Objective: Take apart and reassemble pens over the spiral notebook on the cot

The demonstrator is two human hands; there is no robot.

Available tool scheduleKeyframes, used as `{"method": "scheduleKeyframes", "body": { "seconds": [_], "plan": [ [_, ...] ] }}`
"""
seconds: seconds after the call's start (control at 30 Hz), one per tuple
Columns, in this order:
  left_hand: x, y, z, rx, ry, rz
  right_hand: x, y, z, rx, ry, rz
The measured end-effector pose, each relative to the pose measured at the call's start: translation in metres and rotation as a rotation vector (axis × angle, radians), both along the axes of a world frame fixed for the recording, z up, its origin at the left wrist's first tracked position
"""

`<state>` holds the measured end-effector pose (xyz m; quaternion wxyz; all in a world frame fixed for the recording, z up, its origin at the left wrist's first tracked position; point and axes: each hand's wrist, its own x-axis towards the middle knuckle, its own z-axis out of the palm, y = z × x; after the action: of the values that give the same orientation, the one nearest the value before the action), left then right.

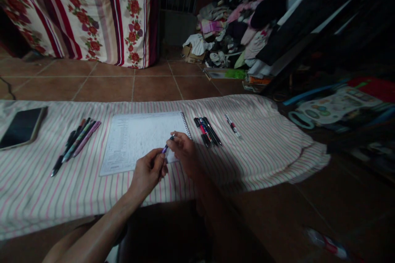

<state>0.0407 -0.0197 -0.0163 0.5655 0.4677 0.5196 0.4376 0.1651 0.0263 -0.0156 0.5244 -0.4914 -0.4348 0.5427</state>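
My left hand (151, 168) is closed around the lower part of a purple pen (165, 148). At its upper, dark end, the fingers of my right hand (182, 148) pinch the same pen. Both hands are above the lower right of a spiral notebook (132, 135), which lies open on the striped cloth with fine markings on its page. Right of the notebook's spiral lies a group of several pens (207, 132), mostly black with one pink. Farther right a single white pen with dark and red marks (233, 126) lies alone.
On the left, several pens (80, 137) lie beside a dark-screened phone (22, 128). Striped cloth (262, 152) covers the table. Beyond are a tiled floor (151, 84), a floral curtain (108, 16) and a heap of clothes (240, 24). A bottle (328, 244) lies on the floor.
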Motion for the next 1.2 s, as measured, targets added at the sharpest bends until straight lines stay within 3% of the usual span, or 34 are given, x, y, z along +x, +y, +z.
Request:
{"method": "scheduleKeyframes", "body": {
  "seconds": [0.17,0.4,0.6,0.87,1.07,1.2],
  "plan": [
    [-0.0006,0.0004,-0.0056,-0.003,0.004,-0.014,0.0007,0.0030,-0.0044,0.069,-0.014,-0.018],
    [-0.0007,0.0002,-0.0044,-0.003,0.010,-0.011,0.0023,0.0001,0.0019,0.039,0.044,0.066],
    [0.0008,-0.0014,-0.0039,0.003,0.009,0.017,0.0009,0.0018,-0.0010,0.035,-0.043,-0.046],
    [0.0000,-0.0001,-0.0028,-0.007,-0.019,0.003,0.0025,0.0022,0.0000,0.030,0.065,-0.002],
    [0.0017,-0.0019,-0.0019,0.009,0.001,0.010,0.0022,0.0019,-0.0020,0.032,-0.051,-0.067],
    [0.0017,-0.0014,-0.0027,0.000,-0.014,0.011,0.0018,0.0010,-0.0006,0.036,0.028,-0.010]
  ]
}}
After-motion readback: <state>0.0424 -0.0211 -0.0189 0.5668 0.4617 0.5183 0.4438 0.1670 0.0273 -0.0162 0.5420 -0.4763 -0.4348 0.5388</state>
